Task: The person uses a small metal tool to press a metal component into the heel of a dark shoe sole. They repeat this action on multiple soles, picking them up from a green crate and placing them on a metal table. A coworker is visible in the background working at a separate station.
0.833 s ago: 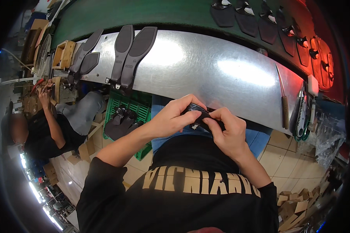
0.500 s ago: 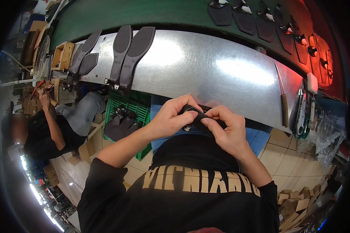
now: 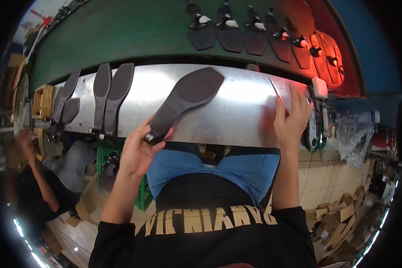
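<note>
My left hand (image 3: 138,149) grips a dark sandal (image 3: 187,91) by its heel end, with the sole facing up and the toe pointing to the far right above the metal bench. At the bench's right side, my right hand (image 3: 292,118) reaches over a thin awl (image 3: 276,88), fingers stretched and apart. The awl's pointed end shows beyond the thumb; its handle is hidden by the hand, so contact is unclear. A utility knife (image 3: 312,129) lies just right of that hand.
Several dark sandals (image 3: 119,91) lie sole up at the bench's left. More stand in a row on the green belt (image 3: 134,38) beyond, the right ones lit red. A green crate (image 3: 145,192) holds sandals below. A co-worker (image 3: 44,187) sits at the left. Clear plastic bags (image 3: 355,138) hang right.
Both hands were together at my lap on a dark piece. Now the left holds the sandal out over the bench, and the right has moved to the awl. The view has shifted right.
</note>
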Tool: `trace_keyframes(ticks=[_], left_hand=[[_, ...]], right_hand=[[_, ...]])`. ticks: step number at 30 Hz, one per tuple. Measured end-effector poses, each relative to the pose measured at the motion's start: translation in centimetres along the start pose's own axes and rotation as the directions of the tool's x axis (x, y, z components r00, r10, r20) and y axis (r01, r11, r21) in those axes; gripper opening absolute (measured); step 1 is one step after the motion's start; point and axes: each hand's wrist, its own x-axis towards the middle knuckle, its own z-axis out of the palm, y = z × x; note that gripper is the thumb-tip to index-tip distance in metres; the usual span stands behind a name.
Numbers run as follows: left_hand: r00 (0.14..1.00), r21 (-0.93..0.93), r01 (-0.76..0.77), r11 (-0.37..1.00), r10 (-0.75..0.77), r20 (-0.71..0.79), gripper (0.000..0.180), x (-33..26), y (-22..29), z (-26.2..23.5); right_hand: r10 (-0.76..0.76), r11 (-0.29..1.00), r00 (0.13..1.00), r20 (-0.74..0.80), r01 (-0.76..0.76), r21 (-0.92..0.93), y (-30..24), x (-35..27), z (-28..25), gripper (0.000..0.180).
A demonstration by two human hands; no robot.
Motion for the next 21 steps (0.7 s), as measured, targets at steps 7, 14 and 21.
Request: trace_keyframes(ticks=[7,14,21], left_hand=[[0.984,-0.338,0.158,0.928,-0.175,-0.02,0.042,1.6,-2.6,0.0],[0.951,-0.44,0.278,0.854,-0.311,-0.003,0.03,1.5,-3.5,2.0],[0.956,-0.486,0.291,0.824,-0.275,0.105,0.023,1.7,-5.5,2.0]], right_hand=[[0.056,0.947,0.958,0.28,-0.139,0.288,-0.6,-2.7,0.7,0.025],[-0.277,0.246,0.567,0.775,-0.738,0.628,-11.3,-5.8,-1.8,0.049],[-0.259,0.172,0.616,0.744,-0.729,0.663,-13.0,-8.1,0.1,0.046]])
